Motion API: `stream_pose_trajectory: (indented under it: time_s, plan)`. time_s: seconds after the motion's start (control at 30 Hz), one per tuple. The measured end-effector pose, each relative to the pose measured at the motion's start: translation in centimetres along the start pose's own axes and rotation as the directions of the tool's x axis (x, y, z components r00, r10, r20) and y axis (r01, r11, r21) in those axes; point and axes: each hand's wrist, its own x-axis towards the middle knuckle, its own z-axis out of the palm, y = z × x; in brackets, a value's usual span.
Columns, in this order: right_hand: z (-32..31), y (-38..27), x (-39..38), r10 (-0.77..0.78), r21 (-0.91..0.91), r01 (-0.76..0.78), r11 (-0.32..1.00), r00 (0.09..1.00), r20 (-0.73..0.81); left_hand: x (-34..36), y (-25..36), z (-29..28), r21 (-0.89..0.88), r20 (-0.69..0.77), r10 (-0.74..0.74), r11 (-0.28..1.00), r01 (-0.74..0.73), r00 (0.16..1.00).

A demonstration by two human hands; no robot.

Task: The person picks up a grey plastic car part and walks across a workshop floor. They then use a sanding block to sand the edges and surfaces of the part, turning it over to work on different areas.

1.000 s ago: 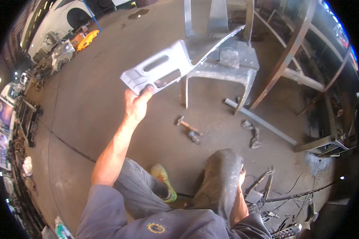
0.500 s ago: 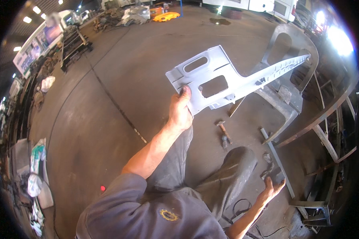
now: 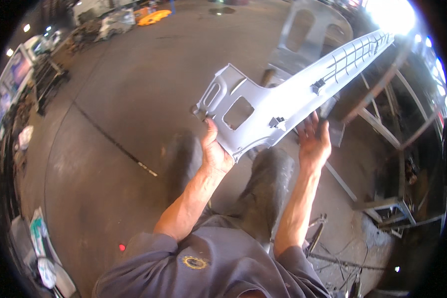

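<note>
A long, light grey plastic trim panel [image 3: 275, 102], with a square cutout and an oval slot at its wide end, is held up in front of me. Its ribbed narrow end points to the upper right, and small black clips stick out from its face. My left hand [image 3: 216, 151] grips the wide end's lower corner, thumb on the near face, other fingers mostly hidden behind. My right hand [image 3: 314, 146] is just under the panel's lower edge, palm up with fingers spread. Whether its fingertips touch the panel I cannot tell.
A grey chair [image 3: 285, 54] stands beyond the panel. Metal frames [image 3: 382, 129] fill the right side, with a low metal stand [image 3: 390, 211] nearer me. Cables [image 3: 340, 263] lie at the lower right. A yellow part [image 3: 154, 18] lies far off, and a red object [image 3: 122, 247] is on the floor.
The panel has turned so its ribbed face shows more, and its narrow end reaches farther right. My right hand has risen from the lower right to the panel's lower edge. The view has shifted right.
</note>
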Motion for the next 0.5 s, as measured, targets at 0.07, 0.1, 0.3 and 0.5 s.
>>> stream_pose_trajectory:
  time_s: [0.07,0.1,0.3,0.5]
  plan:
    - [0.7,-0.5,1.7,-0.068,0.094,0.065,0.993,0.997,0.033,0.4,-2.5,-0.8,-0.032,0.02,-0.04,0.999,0.041,0.999]
    - [0.9,-1.0,2.3,-0.142,0.106,0.14,0.984,0.99,0.012,0.1,-4.2,-0.2,-0.046,-0.032,-0.033,0.998,0.032,0.999]
    - [6.3,-4.0,1.1,-0.452,-0.315,0.403,0.859,0.887,-0.097,-0.6,-9.0,0.0,0.008,-0.174,-0.084,0.996,0.087,0.981]
    - [1.6,-8.4,4.4,-0.605,-0.351,0.626,0.696,0.775,0.182,2.6,-0.5,-0.6,0.845,-0.099,0.239,0.533,-0.045,0.966]
